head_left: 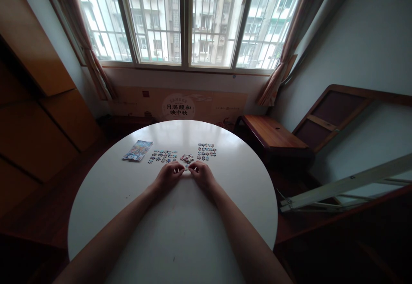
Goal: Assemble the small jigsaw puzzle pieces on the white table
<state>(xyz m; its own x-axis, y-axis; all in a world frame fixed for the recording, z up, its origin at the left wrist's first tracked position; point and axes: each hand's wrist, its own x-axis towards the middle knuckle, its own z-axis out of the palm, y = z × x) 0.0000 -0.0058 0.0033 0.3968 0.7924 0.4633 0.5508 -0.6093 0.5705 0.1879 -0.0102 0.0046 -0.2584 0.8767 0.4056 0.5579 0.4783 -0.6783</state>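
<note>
Both my hands rest on a round white table (167, 232), fingertips meeting near its middle. My left hand (169, 174) and my right hand (200, 173) are curled, pinching small jigsaw pieces between them, too small to make out. Just beyond the fingers lies a small heap of loose puzzle pieces (187, 158). To its left sits a partly joined strip of pieces (162, 156). Another joined patch of pieces (206, 151) lies to the right. A colourful puzzle picture card (137, 150) lies further left on the table.
A big barred window (186, 20) with curtains fills the far wall. Under it stands a printed cardboard panel (178, 106). A low wooden table (270, 131) and a leaning wooden frame (334, 114) stand at the right. Wooden cabinets (35, 104) are at the left.
</note>
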